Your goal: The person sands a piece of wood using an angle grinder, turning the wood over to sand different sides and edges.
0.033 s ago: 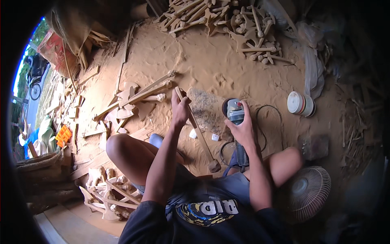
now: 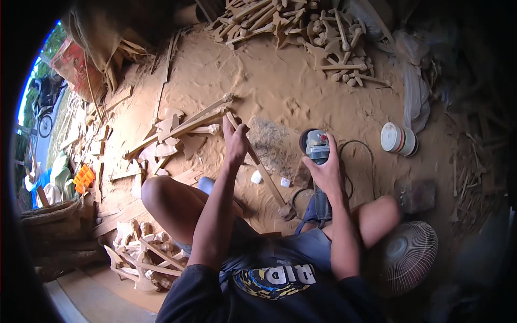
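Matt, smooth wood is shown by the long, pale, knob-ended stick [image 2: 265, 175]; a glossy sheen is caught on the grey-and-dark cylindrical power tool [image 2: 319, 153]; roughness is seen across the mottled grey-brown block [image 2: 271, 142]; the tan floor [image 2: 258, 81] is coated in matt powder.

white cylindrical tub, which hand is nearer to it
Right. The right hand is left of the tub and slightly nearer the body; the left hand is much farther left.

hands [image 2: 236, 143]: two | grinder [image 2: 318, 144]: one | held wooden stick [image 2: 266, 175]: one | fan [image 2: 411, 253]: one | small white blocks [image 2: 256, 177]: two | bare knees [image 2: 161, 195]: two | orange plastic piece [image 2: 84, 178]: one | motorbike wheel in view [image 2: 45, 126]: one | piled wooden pieces [image 2: 344, 43]: overlapping, too many to count
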### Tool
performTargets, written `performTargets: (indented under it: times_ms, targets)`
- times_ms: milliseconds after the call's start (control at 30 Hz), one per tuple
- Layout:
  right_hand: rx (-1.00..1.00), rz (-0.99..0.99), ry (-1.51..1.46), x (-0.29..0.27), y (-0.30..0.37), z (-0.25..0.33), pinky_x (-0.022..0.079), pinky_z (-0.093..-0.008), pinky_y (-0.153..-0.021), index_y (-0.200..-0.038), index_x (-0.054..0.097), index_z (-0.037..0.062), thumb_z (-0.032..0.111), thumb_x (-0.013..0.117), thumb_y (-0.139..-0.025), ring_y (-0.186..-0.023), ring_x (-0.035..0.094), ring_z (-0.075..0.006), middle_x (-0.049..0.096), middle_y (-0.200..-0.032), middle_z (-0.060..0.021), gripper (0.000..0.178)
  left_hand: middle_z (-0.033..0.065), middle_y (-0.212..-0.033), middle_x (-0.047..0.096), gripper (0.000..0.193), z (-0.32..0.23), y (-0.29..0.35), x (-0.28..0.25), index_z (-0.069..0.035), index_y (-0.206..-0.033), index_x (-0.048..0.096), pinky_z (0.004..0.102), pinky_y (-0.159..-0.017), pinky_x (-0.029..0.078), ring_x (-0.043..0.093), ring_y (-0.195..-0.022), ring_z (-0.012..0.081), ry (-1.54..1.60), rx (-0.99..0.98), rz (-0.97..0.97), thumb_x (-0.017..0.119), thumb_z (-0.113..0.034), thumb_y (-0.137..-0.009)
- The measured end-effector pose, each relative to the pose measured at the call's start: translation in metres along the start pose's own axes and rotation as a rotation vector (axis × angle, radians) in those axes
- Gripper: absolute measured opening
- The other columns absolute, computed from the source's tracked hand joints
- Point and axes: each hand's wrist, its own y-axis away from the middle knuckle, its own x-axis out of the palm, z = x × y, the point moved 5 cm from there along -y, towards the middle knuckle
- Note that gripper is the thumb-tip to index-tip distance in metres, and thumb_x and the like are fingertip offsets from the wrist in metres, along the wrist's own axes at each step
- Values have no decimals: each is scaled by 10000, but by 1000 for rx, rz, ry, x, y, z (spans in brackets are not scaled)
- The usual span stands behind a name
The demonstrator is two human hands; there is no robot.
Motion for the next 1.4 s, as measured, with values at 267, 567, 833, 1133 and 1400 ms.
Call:
performTargets:
  times_ms: [267, 567, 833, 1133, 1400]
  targets:
    - [63, 25, -28, -17, -13, 19, 492, -409, -1107, -1575, 384, 30, 179, 871, -833, -1303, 617, -297, 587, -1451, -209, 900, 285, -1367, 405, 788, 10, -19, -37, 148, -1365, 357, 420, -1178, 309, 406, -1334, 334, -186, -39, -292, 690, -479, -1023]
    - [138, 352, -144, 81, 5, -1, 460, -394, -1134, -1572, 393, 30, 223, 922, -793, -1317, 593, -278, 590, -1443, -197, 962, 23, -833, 658, 351, -4, -6, -44, -38, -947, 640, 274, -691, 492, 593, -751, 91, 64, -172, -49, 849, -320, -930]
    - [111, 439, -141, 137, 9, 35, 485, -400, -1109, -1572, 386, 27, 321, 915, -798, -1293, 630, -297, 641, -1388, -202, 983, -19, -739, 635, 260, -4, -20, -56, -73, -782, 653, 266, -601, 422, 533, -661, 69, -20, -273, 37, 839, -221, -887]
    - [118, 498, -65, 155, 11, 49, 514, -453, -1063, -1558, 383, 80, 292, 905, -804, -1273, 650, -371, 655, -1345, -222, 941, 3, -755, 649, 254, -4, -20, -54, -62, -780, 646, 269, -643, 457, 557, -695, 86, -71, -310, 25, 825, -215, -876]
    - [113, 505, 28, 159, 10, 63, 544, -479, -1018, -1561, 385, 119, 296, 888, -813, -1242, 664, -433, 684, -1323, -243, 918, 15, -750, 647, 262, -5, -22, -54, -48, -771, 640, 282, -621, 460, 553, -678, 94, -73, -294, -9, 825, -210, -865]
